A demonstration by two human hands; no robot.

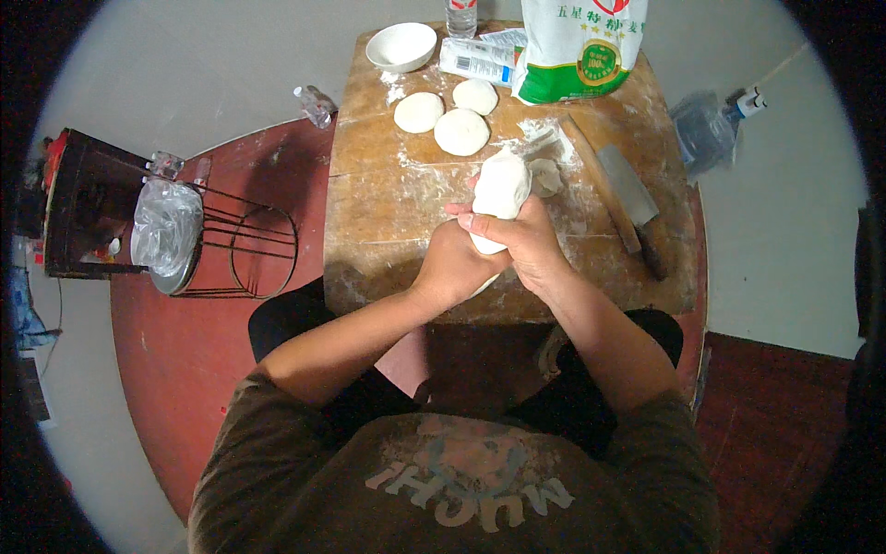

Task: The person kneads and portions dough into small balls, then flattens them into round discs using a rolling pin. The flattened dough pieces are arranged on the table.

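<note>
A long lump of white dough [503, 183] is squeezed between both of my hands above the wooden table [374, 208]. My left hand [460, 263] wraps its lower end, where a bit of dough shows beneath the palm. Around its middle are the thumb and fingers of my right hand [522, 235]. Beyond them lie a round of dough [419, 113], a smaller one [475, 96] and a larger one [462, 132], close together. A small flattened dough scrap [545, 177] lies on floury wood just right of the held lump.
A rolling pin [601, 183] and a cleaver [626, 183] lie at the right. Along the far side are a white bowl [401, 47], a water bottle [461, 17], a plastic packet [477, 61] and a flour bag [581, 55]. A bag-covered stool [169, 228] lies left.
</note>
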